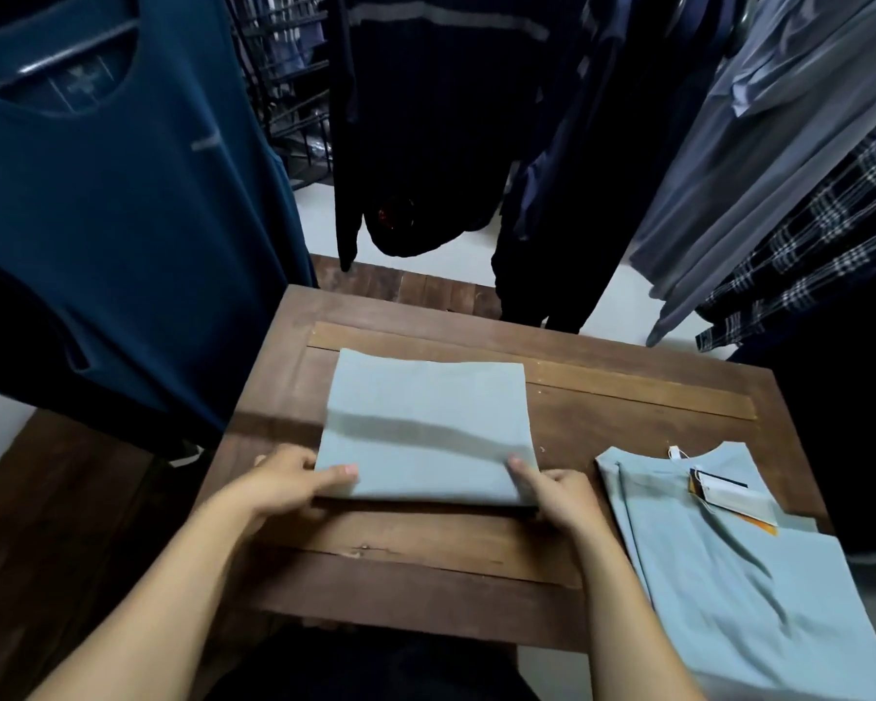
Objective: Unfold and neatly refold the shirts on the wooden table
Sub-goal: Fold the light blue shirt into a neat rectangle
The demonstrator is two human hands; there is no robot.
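At near shirt (426, 422) edge, both hands (284, 480) (562, 493)

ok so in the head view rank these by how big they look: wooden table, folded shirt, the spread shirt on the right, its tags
1. wooden table
2. spread shirt, though it lies nearer the camera and the frame cuts it off
3. folded shirt
4. tags, clearly the smallest
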